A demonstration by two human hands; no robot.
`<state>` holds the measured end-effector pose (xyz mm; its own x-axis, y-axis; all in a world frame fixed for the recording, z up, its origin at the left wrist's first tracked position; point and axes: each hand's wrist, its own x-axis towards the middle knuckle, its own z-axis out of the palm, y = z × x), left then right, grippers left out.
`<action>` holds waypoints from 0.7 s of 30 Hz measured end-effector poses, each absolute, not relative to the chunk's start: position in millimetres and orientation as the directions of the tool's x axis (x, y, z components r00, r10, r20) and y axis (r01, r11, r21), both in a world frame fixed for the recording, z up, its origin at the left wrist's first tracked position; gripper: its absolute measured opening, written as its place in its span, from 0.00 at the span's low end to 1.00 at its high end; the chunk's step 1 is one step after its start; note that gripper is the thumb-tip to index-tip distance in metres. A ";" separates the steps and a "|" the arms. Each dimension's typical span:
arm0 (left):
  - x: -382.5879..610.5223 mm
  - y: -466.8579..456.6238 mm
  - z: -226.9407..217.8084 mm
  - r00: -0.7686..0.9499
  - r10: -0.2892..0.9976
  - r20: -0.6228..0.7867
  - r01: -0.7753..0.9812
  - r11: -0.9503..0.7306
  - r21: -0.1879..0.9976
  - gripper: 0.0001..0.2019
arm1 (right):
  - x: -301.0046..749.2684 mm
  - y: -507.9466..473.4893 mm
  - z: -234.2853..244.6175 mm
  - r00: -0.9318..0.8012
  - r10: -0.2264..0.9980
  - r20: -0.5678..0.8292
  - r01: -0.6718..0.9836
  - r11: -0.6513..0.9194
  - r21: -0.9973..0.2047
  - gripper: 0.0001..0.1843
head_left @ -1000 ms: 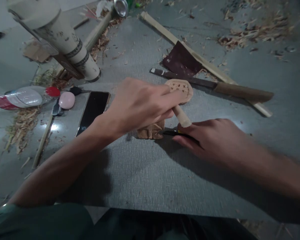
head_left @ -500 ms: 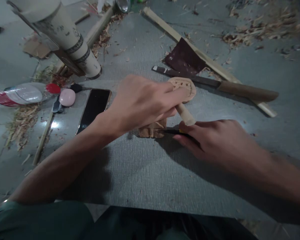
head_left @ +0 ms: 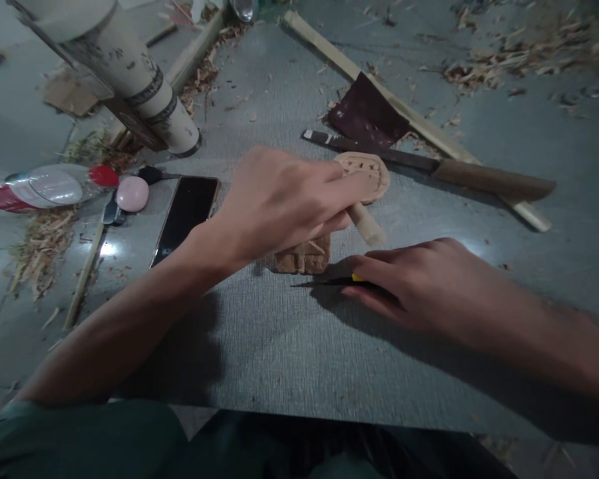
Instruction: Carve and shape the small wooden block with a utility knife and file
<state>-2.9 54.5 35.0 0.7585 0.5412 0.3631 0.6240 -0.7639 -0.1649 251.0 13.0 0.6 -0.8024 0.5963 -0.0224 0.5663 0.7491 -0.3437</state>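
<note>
My left hand (head_left: pixel 289 206) is closed around a pale carved piece of wood, with its rounded end (head_left: pixel 374 166) showing small cut holes beyond the fingers. A round wooden peg (head_left: pixel 367 224) sticks out below my index finger. Under the hand is a brown carved wooden block (head_left: pixel 302 259); whether it is joined to the pale piece is hidden. My right hand (head_left: pixel 419 279) grips a craft knife (head_left: pixel 337 281) with a dark handle, a yellow part and a thin blade. The blade points left, just in front of the block, and looks apart from it.
A phone (head_left: pixel 186 216), a pink ball-shaped thing (head_left: pixel 132 193) and a plastic bottle (head_left: pixel 44 187) lie at the left. Behind them leans a tall patterned cylinder (head_left: pixel 134 73). A saw-like tool (head_left: pixel 494 181), dark sandpaper (head_left: pixel 367 113) and wood shavings (head_left: pixel 524 60) lie farther back.
My right hand has drawn the knife slightly toward me, off the brown block, so more of the blade now shows. My left hand keeps its hold almost unmoved.
</note>
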 end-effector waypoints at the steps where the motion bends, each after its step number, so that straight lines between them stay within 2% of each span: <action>1: -2.8 54.7 34.5 0.759 0.539 0.366 0.624 -0.762 -0.173 0.21 | 251.2 13.3 0.0 -0.813 0.581 -0.020 0.555 0.766 -0.325 0.25; 7: -2.2 56.2 32.5 0.765 0.541 0.350 0.630 -0.741 -0.231 0.23 | 251.8 15.0 -1.5 -0.834 0.551 0.005 0.523 0.795 -0.306 0.24; 12: -2.2 56.7 31.3 0.760 0.537 0.366 0.632 -0.740 -0.228 0.22 | 251.9 15.3 -1.0 -0.834 0.552 0.012 0.523 0.796 -0.306 0.25; 21: -1.4 55.2 33.6 0.765 0.563 0.311 0.639 -0.723 -0.264 0.23 | 252.7 15.5 -1.7 -0.836 0.549 0.005 0.522 0.798 -0.301 0.24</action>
<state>-1.4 55.2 33.6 0.7655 0.5633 0.3110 0.6389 -0.7227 -0.2636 252.7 15.5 -1.7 -0.8360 0.5487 0.0053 0.5219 0.7981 -0.3010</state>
